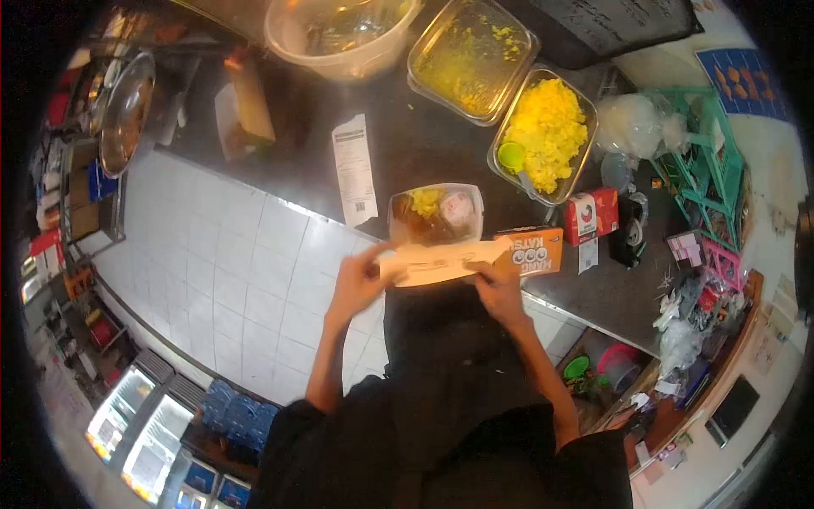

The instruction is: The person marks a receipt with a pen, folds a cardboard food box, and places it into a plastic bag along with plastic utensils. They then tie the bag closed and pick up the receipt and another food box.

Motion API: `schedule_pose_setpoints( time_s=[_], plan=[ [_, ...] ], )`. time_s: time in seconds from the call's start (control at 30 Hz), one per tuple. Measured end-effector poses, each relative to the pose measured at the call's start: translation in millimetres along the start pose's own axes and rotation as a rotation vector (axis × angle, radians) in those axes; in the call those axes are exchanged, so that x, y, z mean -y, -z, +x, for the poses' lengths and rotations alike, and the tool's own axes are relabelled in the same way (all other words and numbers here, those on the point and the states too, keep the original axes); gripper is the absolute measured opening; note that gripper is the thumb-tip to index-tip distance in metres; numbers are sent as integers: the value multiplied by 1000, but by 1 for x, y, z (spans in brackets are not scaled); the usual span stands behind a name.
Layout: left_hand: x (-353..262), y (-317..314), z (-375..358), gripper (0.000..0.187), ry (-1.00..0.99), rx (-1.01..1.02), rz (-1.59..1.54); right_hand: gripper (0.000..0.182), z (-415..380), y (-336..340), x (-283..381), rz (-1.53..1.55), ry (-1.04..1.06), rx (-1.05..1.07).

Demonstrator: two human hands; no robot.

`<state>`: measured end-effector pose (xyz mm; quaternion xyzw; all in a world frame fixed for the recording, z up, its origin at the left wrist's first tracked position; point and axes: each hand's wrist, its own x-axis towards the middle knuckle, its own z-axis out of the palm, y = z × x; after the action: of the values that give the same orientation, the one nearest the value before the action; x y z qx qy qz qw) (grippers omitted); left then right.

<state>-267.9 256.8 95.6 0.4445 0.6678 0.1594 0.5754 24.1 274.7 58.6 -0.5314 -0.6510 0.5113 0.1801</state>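
A paper food box [437, 214] stands at the counter's front edge with yellow food, a pale round portion and brown food inside. Its light orange lid flap [441, 264] is folded toward me. My left hand [366, 276] is at the flap's left end, fingers bent against it and a little blurred. At the right end, my right hand [498, 290] pinches the flap between thumb and fingers. Close by on the right lies an orange printed box [534, 251].
Behind are a receipt [354, 170], a yellow-smeared container [472, 59], a container of yellow food [547, 131] with a green scoop [511, 156], and a large clear bowl [339, 38]. A red box [591, 216] and green rack [708, 161] stand right.
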Motion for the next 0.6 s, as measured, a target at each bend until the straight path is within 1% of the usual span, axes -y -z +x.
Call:
schedule_pose_setpoints(
  time_s=[0.1, 0.13, 0.17, 0.23, 0.3, 0.33, 0.43, 0.5, 0.53, 0.6],
  plan=[
    [18, -15, -18, 37, -22, 133, -156, 26, -9, -17, 6, 323, -202, 56],
    [31, -21, -15, 36, -46, 109, -233, 29, -9, -13, 13, 293, -257, 78],
    [47, -28, -9, 35, -72, 85, -309, 28, -9, -11, 12, 377, -308, 82],
    [47, -32, -3, 31, -128, 71, -431, 28, -11, -5, 7, 543, -407, 94],
    [43, -37, 3, 26, -186, 89, -520, 29, -12, -8, -6, 643, -326, 138],
    [46, -38, 4, 25, -167, 87, -543, 29, -13, -12, -12, 695, -284, 160],
    [64, -51, 8, 23, -85, 62, -611, 29, -18, -19, -22, 740, -253, 130],
    [64, -56, 7, 22, -1, 8, -649, 31, -21, -24, -22, 729, -393, 128],
    [58, -58, 6, 24, 97, -40, -723, 32, -21, -26, -21, 723, -462, 128],
    [44, -67, 0, 27, 301, -145, -868, 33, -20, -32, -11, 833, -568, 9]
  ],
)
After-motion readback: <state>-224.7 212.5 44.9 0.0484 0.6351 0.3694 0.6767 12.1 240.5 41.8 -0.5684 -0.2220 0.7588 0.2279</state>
